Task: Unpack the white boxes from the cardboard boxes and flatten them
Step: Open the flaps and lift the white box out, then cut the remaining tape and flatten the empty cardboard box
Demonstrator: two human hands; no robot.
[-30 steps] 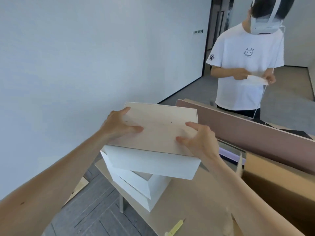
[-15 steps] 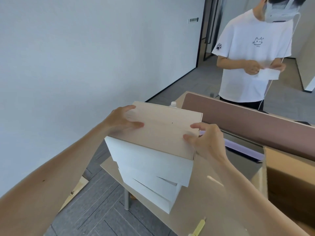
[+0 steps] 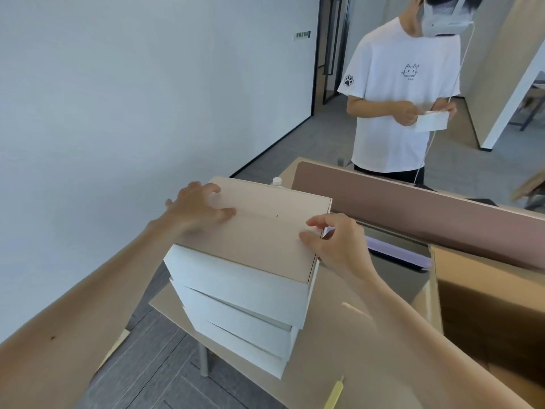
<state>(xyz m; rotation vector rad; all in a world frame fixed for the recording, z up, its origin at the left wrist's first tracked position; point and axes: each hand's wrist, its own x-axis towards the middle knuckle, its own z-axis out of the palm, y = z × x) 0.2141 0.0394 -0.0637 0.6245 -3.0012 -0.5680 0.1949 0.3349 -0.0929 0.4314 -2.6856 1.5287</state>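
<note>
Several white boxes (image 3: 236, 317) stand stacked on the left corner of the table (image 3: 354, 349). The top white box (image 3: 265, 231) has a beige upper face and lies almost square on the pile. My left hand (image 3: 197, 211) rests flat on its far left part with fingers spread. My right hand (image 3: 333, 243) is at its right edge, thumb and forefinger on the top face and the other fingers curled over the side. An open cardboard box (image 3: 486, 305) stands to the right.
A pink divider panel (image 3: 413, 208) runs along the table's far side. Behind it a person (image 3: 398, 93) holds a small white box (image 3: 432, 121). A yellow knife (image 3: 333, 394) lies near the front edge. A bottle cap (image 3: 276, 181) shows behind the stack.
The top box, skewed on the pile a second ago, now sits lined up over the boxes below. Both hands stayed on it; my right hand shifted to its right edge.
</note>
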